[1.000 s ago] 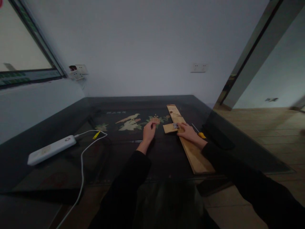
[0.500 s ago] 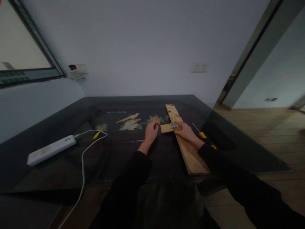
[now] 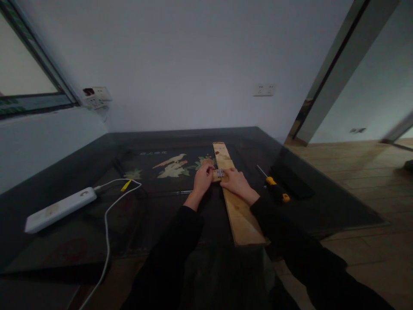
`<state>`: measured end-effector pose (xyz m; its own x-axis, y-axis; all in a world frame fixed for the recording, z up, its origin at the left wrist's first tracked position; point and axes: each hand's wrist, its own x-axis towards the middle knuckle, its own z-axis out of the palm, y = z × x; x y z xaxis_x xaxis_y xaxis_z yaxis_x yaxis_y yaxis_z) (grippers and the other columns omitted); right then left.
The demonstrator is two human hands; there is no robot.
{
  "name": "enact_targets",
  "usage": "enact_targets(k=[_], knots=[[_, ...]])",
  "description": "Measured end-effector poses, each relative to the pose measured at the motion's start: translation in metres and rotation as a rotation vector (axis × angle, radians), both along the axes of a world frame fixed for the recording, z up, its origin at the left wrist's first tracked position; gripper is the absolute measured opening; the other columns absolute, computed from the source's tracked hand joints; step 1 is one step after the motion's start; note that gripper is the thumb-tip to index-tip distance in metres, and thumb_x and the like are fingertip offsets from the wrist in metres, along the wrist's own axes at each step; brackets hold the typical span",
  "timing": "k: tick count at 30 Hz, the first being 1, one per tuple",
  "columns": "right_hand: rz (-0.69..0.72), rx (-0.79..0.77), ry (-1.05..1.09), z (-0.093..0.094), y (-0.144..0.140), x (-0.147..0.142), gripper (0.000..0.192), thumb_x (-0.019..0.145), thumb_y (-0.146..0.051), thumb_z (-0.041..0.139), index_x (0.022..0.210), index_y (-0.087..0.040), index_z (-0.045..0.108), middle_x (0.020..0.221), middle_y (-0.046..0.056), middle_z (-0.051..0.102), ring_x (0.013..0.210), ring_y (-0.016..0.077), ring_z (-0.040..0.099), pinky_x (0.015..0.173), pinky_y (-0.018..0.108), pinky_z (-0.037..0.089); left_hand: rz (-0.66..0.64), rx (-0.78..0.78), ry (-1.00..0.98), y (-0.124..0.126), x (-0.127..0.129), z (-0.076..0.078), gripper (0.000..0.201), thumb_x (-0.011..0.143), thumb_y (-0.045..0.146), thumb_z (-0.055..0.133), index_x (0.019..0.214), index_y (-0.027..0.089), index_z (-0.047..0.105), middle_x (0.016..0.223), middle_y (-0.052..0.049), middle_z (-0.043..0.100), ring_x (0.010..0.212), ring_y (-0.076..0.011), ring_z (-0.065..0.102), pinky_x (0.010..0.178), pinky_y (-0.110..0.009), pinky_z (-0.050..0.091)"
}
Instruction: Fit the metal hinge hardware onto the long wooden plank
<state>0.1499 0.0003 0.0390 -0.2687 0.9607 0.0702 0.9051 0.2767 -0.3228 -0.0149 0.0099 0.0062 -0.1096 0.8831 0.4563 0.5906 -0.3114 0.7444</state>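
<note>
A long wooden board (image 3: 240,215) lies on the dark table, its near end toward me. Across it sits a short wooden piece (image 3: 215,178), and on top of that is a small silvery metal plate (image 3: 220,173), too small to make out clearly. My left hand (image 3: 203,181) is closed on the left end of the short piece. My right hand (image 3: 238,184) rests over the board, with its fingers closed at the right end of the short piece, beside the plate. Its fingertips are partly hidden. To the right lies a yellow-and-black screwdriver (image 3: 274,187).
A dark flat object (image 3: 293,178) lies beyond the screwdriver. At left is a white power strip (image 3: 61,209), whose cable (image 3: 107,228) loops over the table's front edge and carries a yellow tag (image 3: 125,186). The table (image 3: 161,215) meets a wall with sockets (image 3: 263,89).
The board and short piece have shifted left with my right hand. My left hand, apart from the wood before, now grips the short piece's left end. The screwdriver is more fully in sight.
</note>
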Motion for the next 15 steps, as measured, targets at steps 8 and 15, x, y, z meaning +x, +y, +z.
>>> enact_targets(k=[8, 15], knots=[[0.014, -0.025, -0.016, 0.009, -0.022, -0.007, 0.058, 0.078, -0.041, 0.068, 0.132, -0.021, 0.06, 0.133, 0.016, 0.054, 0.117, 0.033, 0.051, 0.096, 0.039, 0.04, 0.004, -0.008, 0.072, -0.001, 0.0, 0.003, 0.02, 0.083, 0.007, 0.052, 0.09, 0.019, 0.067, 0.095, -0.006, 0.07, 0.093, -0.0205, 0.064, 0.088, -0.033, 0.049], [0.03, -0.033, -0.01, 0.011, -0.029, -0.008, 0.055, 0.079, -0.037, 0.068, 0.131, -0.02, 0.061, 0.132, 0.017, 0.054, 0.118, 0.0329, 0.05, 0.091, 0.038, 0.04, 0.015, -0.035, 0.136, -0.002, -0.003, 0.004, 0.019, 0.082, 0.007, 0.054, 0.088, 0.019, 0.068, 0.093, -0.006, 0.07, 0.09, -0.0196, 0.064, 0.087, -0.032, 0.05]])
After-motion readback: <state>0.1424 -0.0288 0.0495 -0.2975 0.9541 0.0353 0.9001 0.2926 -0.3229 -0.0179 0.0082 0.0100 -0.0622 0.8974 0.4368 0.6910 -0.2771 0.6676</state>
